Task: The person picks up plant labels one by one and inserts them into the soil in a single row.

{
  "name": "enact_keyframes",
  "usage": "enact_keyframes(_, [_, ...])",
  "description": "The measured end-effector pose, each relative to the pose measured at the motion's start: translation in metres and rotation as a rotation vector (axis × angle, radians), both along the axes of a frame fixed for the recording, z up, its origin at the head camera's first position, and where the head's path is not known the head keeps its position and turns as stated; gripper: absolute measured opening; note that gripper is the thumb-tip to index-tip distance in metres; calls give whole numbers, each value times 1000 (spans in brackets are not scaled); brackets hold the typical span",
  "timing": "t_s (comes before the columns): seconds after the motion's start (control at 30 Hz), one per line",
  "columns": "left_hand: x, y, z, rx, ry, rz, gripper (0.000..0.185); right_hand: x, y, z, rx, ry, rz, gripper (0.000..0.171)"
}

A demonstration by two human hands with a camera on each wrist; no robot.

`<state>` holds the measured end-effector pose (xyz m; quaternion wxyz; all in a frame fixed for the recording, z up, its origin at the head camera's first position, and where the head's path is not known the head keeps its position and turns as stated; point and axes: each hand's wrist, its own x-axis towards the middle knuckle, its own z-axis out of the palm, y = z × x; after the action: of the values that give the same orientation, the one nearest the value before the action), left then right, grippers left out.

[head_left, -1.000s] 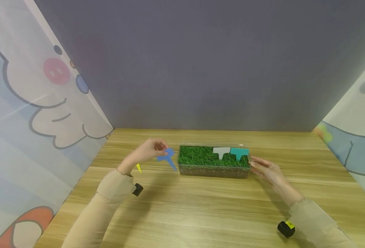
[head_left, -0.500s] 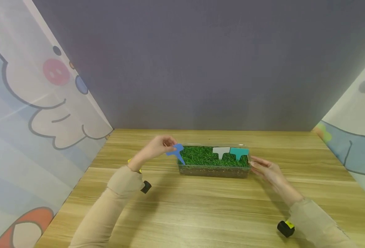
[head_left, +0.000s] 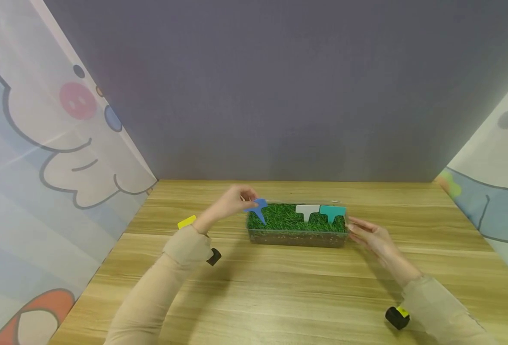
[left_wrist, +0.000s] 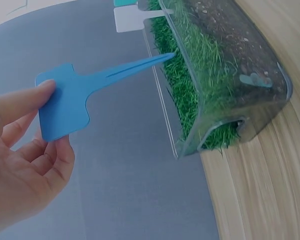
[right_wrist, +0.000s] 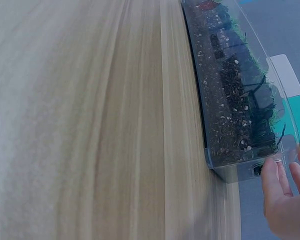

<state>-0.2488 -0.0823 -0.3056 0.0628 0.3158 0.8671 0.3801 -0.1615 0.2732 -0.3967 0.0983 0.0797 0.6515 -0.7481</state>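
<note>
Now: left hand (head_left: 232,203) pinches blue tag (left_wrist: 70,102) | right hand (head_left: 372,239), fingers straight, seemingly touches planter (head_left: 297,237) | grass, soil, white tag (head_left: 308,211), teal tag (head_left: 333,212) inside

We count four plant labels: one blue label (head_left: 258,208), one white label (head_left: 307,211), one teal label (head_left: 333,212) and one yellow label (head_left: 186,222). We see one clear planter box (head_left: 297,237) of grass and soil, one wooden bench (head_left: 279,297), and two hands.

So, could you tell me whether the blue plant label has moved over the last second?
Yes: the left hand carried the blue plant label rightward, over the grass tray.
</note>
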Motion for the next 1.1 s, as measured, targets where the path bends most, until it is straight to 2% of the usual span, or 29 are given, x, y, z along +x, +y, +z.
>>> enact_keyframes(0.53, [-5, 32, -2, -86, 35, 3, 15, -1, 0, -2, 12, 6, 0, 59])
enact_keyframes(0.77, [-8, 46, -4, -86, 49, -10, 12, -1, 1, -4, -30, 31, -11, 43])
enact_keyframes(0.93, [-11, 53, -6, -93, 49, -15, 12, 0, 1, -3, -44, 35, -1, 53])
enact_keyframes(1.1, [-15, 58, -12, -93, 39, -18, 12, 1, -1, 0, -8, 15, 2, 59])
